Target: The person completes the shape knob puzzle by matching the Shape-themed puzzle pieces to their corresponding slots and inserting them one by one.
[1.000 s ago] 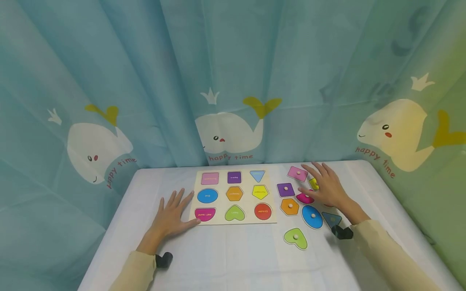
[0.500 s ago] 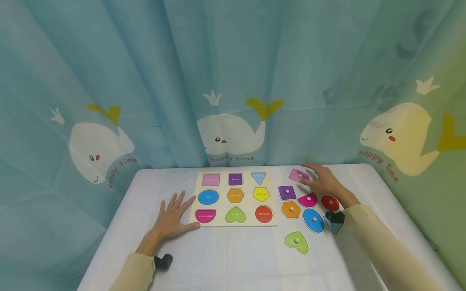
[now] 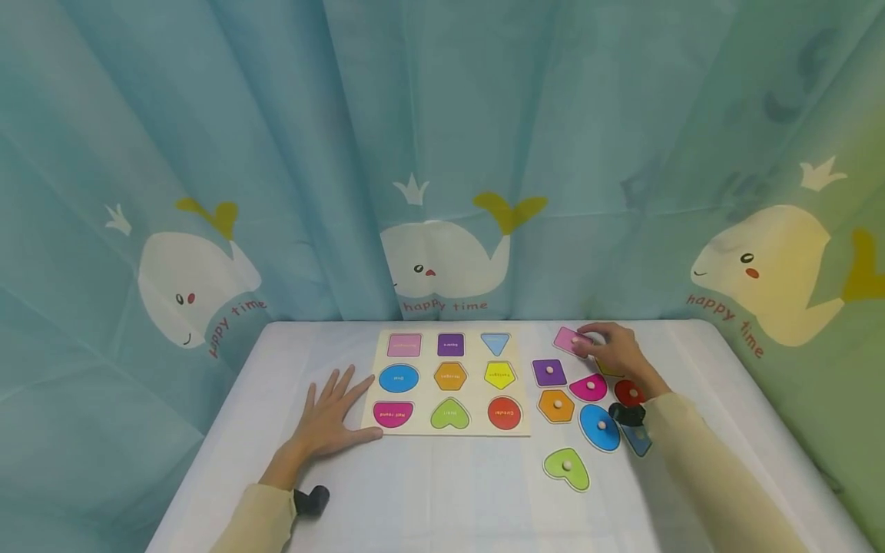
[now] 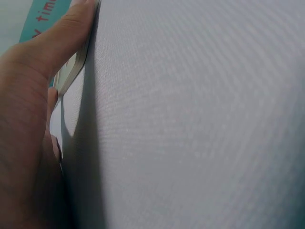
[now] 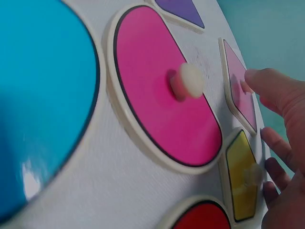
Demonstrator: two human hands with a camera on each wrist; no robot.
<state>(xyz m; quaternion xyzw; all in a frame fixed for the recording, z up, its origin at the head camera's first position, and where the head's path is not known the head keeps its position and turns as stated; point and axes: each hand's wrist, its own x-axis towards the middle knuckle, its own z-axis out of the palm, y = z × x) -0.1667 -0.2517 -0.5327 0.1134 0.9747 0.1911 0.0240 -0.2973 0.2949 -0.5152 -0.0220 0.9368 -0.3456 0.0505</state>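
Pink rectangle (image 3: pixel 565 338) is lying on the bench (image 3: pixel 442 491) just left of the right hand (image 3: pixel 614 349), which is sitting half-curled at its knob (image 5: pixel 246 87), can't tell if pinching; left hand (image 3: pixel 328 421)'s lying spread, empty, farther off.

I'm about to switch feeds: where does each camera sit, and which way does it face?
Head: on the head, facing forward and down at the board, pieces and curtain; left hand, right hand and sleeves show.
Left wrist: on that wrist, facing over the white cloth, board's edge at upper left; part of the hand shows, left thumb foremost.
Right wrist: on that wrist, facing across the pieces toward the pink rectangle; right thumb and fingers show.
Head and right wrist share the pink rectangle.
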